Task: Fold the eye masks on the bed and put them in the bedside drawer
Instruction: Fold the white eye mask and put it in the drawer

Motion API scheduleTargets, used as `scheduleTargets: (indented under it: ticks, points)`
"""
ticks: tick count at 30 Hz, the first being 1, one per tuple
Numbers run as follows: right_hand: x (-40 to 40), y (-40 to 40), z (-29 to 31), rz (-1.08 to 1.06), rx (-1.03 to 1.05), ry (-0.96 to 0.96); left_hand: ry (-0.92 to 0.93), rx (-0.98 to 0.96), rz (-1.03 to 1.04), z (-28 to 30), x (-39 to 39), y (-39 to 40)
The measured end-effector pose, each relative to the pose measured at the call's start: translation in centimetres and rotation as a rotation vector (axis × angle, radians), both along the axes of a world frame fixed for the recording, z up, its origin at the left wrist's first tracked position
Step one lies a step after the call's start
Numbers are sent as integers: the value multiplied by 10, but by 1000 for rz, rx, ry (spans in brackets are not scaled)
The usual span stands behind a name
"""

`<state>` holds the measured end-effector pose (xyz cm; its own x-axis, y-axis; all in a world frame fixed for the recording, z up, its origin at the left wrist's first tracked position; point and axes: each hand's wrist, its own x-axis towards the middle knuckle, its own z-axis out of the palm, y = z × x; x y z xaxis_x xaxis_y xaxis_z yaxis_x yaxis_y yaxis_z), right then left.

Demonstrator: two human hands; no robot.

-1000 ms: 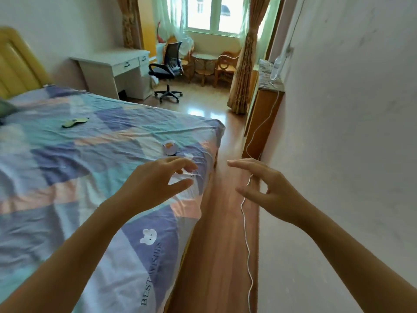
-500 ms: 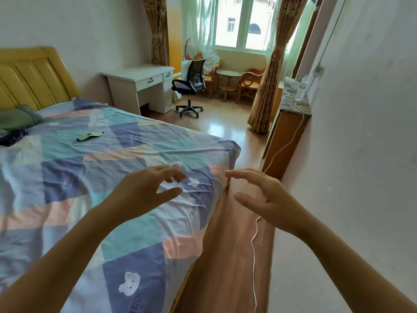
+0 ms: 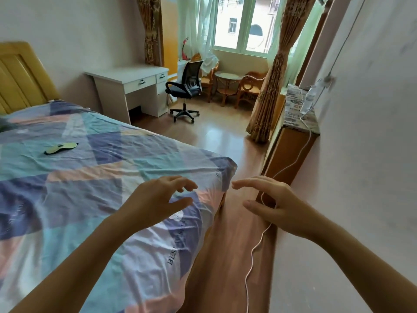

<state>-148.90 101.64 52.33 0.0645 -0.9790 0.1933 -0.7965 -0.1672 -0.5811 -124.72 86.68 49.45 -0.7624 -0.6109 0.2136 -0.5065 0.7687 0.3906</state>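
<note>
Both hands, left hand [image 3: 155, 199] and right hand [image 3: 279, 204], hover empty above the bed [image 3: 90, 177], well apart from the eye mask [image 3: 61, 148].

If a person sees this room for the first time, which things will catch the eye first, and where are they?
First come the two bare hands held out in the foreground, the left hand over the bed's corner and the right hand over the floor gap, both holding nothing. Next is the checked bedspread filling the left side, with one eye mask lying flat on it farther up. Beyond, a black office chair stands by the white desk.

A yellow-and-black eye mask [image 3: 61, 148] lies on the blue, teal and peach patchwork bedsheet [image 3: 94, 177].
</note>
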Motion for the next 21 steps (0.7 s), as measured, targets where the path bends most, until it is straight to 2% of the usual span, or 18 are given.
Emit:
scheduleTargets:
  ticks: [10,16,21]
  points:
    - [-73,-200,-48,372,148,-16,-58,135,333,-44,-41,-100]
    - [-55,-315,-66,593,240,-7,-46,245,570,-75,-17,-146]
    - [-31,-414,-125,692,339,14,-54,364,735,-138,2,-205]
